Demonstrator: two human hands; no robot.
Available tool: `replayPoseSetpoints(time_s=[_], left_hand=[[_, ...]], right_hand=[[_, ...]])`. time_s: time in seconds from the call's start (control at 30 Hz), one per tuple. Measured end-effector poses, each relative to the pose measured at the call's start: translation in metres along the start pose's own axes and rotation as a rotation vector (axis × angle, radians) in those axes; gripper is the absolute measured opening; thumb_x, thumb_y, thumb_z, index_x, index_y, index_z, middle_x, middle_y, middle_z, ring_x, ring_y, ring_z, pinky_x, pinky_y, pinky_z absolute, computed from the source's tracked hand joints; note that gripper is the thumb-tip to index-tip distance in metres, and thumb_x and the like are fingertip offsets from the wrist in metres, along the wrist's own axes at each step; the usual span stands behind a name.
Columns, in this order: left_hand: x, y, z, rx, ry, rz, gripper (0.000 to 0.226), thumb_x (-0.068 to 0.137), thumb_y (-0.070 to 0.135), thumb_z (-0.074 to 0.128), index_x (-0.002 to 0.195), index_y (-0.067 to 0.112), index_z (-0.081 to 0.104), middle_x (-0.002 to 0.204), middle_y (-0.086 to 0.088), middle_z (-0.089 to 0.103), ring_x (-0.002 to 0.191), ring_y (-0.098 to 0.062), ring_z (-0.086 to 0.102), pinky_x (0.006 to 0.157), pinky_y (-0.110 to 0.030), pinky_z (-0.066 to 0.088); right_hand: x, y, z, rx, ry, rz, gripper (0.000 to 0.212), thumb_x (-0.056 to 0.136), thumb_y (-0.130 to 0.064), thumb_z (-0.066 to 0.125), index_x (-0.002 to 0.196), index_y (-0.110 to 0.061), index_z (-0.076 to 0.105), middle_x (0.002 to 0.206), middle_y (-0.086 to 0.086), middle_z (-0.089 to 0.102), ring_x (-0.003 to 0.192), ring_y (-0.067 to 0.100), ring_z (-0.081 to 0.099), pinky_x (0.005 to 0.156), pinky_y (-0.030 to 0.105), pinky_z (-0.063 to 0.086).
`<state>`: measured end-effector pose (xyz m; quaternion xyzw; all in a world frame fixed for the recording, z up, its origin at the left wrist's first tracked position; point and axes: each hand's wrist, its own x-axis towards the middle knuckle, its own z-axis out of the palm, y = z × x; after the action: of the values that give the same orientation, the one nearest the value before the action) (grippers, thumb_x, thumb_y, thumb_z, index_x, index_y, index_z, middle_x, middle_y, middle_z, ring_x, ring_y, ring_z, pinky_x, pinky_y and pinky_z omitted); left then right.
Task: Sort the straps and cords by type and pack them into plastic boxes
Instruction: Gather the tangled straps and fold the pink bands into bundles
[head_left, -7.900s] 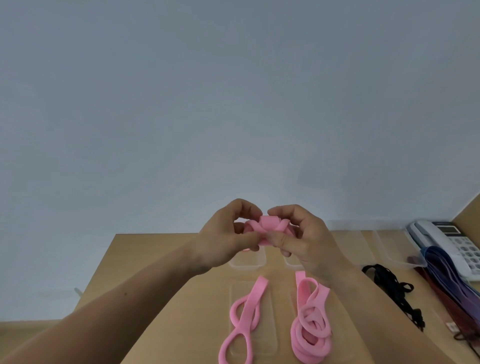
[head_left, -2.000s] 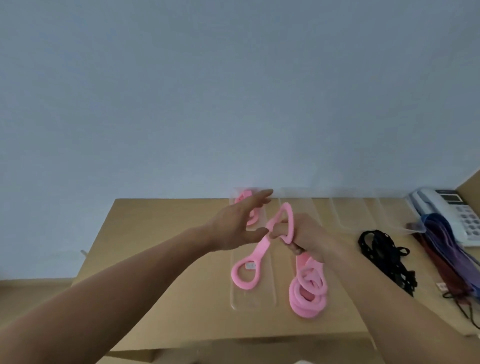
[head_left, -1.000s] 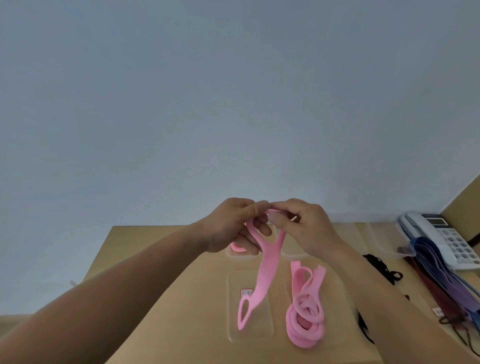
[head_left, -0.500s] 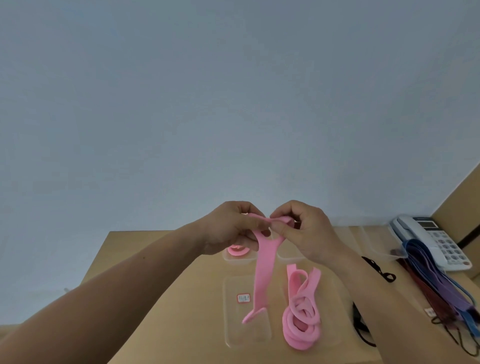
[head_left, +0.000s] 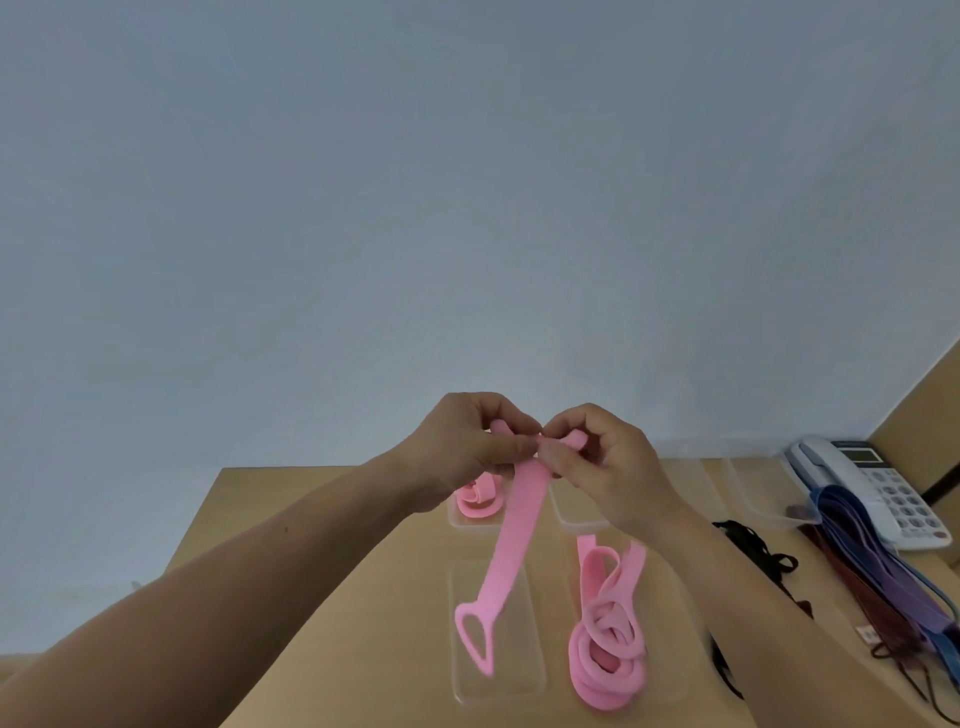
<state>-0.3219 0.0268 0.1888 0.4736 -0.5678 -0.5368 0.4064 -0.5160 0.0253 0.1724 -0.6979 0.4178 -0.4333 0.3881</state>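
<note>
On the light wooden tabletop (head_left: 311, 597), at its far edge, a clear plastic box (head_left: 475, 517) is found to hold one rolled pink strap (head_left: 477, 499); this is the only packed item that can be confirmed. Above it, the left hand (head_left: 467, 447) is closed on the top end of a flat pink elastic strap with a loop at its lower end (head_left: 511, 551). The strap's upper end is pinched and apparently being folded or rolled, while its loop hangs over a flat clear plastic lid (head_left: 496, 634) lying near the front edge. The right hand (head_left: 597, 462) is closed on the same strap end, its fingertips meeting those of the left hand. This strap is judged to be in preparation for packing, not yet packed.

Just right of the lid, a loose pile of pink straps (head_left: 608, 639) lies unsorted, apparently on a second clear lid. Behind it, further clear boxes (head_left: 753, 493) stand along the far edge; no packed contents can be made out in them. Further right, a tangle of black cords (head_left: 758, 551) and a bundle of blue, purple and dark red straps (head_left: 883, 577) lie untouched, the bundle partly against a white desk telephone (head_left: 878, 488).

The task is assessed as at an early stage: most pink straps, and all black and coloured ones, remain to be boxed.
</note>
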Motion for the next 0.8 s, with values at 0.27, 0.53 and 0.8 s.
replayPoseSetpoints(time_s=[0.27, 0.53, 0.8], left_hand=[[0.003, -0.006, 0.004, 0.105, 0.055, 0.129, 0.039, 0.082, 0.008, 0.076, 0.116, 0.023, 0.063, 0.1, -0.003, 0.073, 0.088, -0.017, 0.073, 0.085, -0.029, 0.058], [-0.001, 0.003, 0.0, 0.036, -0.106, -0.058, 0.014, 0.091, 0.014, 0.069, 0.096, 0.002, 0.065, 0.081, -0.013, 0.074, 0.069, -0.024, 0.069, 0.068, -0.034, 0.059], [-0.001, 0.008, 0.001, -0.205, -0.147, -0.189, 0.013, 0.094, 0.014, 0.061, 0.098, 0.001, 0.059, 0.082, -0.016, 0.068, 0.067, -0.027, 0.066, 0.065, -0.034, 0.056]], right_hand=[[0.005, -0.002, -0.002, 0.122, 0.045, 0.077, 0.008, 0.089, -0.006, 0.069, 0.095, -0.012, 0.069, 0.068, 0.002, 0.068, 0.061, 0.019, 0.065, 0.058, 0.026, 0.053], [0.005, -0.003, -0.001, -0.011, 0.075, -0.035, 0.029, 0.086, 0.001, 0.069, 0.087, -0.028, 0.068, 0.075, -0.016, 0.069, 0.069, 0.008, 0.065, 0.067, 0.021, 0.054], [0.004, 0.003, 0.001, -0.2, 0.067, -0.286, 0.021, 0.083, 0.007, 0.069, 0.088, -0.013, 0.068, 0.089, -0.01, 0.067, 0.084, 0.007, 0.064, 0.074, 0.014, 0.05]])
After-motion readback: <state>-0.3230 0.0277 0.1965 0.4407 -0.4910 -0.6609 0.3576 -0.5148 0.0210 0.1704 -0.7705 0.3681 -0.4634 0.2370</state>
